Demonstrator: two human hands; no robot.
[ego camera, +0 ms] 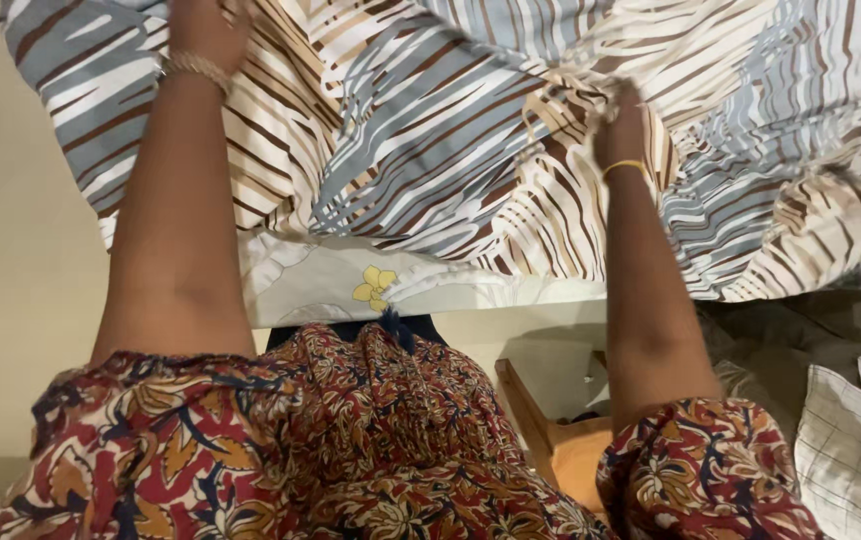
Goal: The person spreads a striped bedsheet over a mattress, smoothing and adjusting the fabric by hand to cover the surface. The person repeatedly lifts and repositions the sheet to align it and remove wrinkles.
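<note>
Above a bed edge, seen from the wearer's own head, two bare arms lift a large striped bedsheet [471, 130] that fills the upper frame from near the left border to the right border. At far left a plain cream wall [1, 250] leaves open room beside the cloth's hanging corner. The left hand [206, 30], a thin gold-coloured bangle [196, 68] at its wrist, reaches into the top edge of the frame and is closed on the sheet's upper part; its fingers are cut off by the frame, so how tightly they curl cannot be told. The fabric is soft and thin, printed with wavy bands of grey-blue, brown and cream, and falls in broad loose folds between the two arms. Below its lower hem lies a pale cloth with a yellow flower print [376, 285], flat and smooth, ending in a straight edge. The right hand [619, 125], with a yellow band [626, 167] at the wrist, is bunched shut on a pinch of the sheet, which gathers into tight pleats around it. At the bottom, short sleeves and a dress in a dense red, brown and navy floral print [371, 440] cover the foreground. Between the arms a wooden frame [541, 430] with an orange panel shows near the floor. At lower right a white checked cloth [851, 440] lies crumpled, just under the sheet's drooping right edge
</note>
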